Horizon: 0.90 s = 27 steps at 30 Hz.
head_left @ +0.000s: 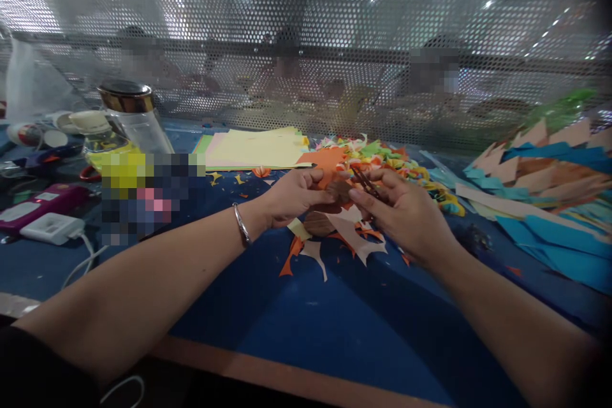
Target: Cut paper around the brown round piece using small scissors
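Note:
My left hand [299, 194], with a silver bangle at the wrist, pinches a sheet of orange paper [329, 158] whose far end lies over a paper stack. In my right hand [399, 207] is a pair of dark scissors [366, 182], partly covered by the fingers, close to the orange paper. A brown piece [340, 191] shows between the two hands; its kind is not clear. Below them lie cut scraps, among them a pale pink paper scrap [356, 239] and an orange scrap [289, 258].
Behind my hands are a stack of coloured paper [258, 148] and a heap of small cut pieces [396, 162]. Folded paper [549, 236] fills the right side. A lidded bottle [138, 121] and a white adapter [52, 228] stand left. A perforated metal screen [306, 89] rises behind.

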Each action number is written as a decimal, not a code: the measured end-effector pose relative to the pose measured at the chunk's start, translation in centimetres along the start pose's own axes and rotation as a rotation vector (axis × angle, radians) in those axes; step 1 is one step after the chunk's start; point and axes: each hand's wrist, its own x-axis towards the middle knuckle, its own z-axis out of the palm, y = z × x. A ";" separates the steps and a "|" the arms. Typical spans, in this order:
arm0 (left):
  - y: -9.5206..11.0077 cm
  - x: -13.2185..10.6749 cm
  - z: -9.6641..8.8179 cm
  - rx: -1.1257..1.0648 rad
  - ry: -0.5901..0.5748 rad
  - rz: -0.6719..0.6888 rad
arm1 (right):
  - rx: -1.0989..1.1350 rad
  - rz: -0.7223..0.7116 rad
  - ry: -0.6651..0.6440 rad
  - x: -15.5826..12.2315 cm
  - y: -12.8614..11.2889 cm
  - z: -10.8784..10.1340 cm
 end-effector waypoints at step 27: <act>0.7 -0.3 -0.3 0.020 -0.083 -0.029 | 0.033 0.074 -0.001 -0.2 -0.4 -0.2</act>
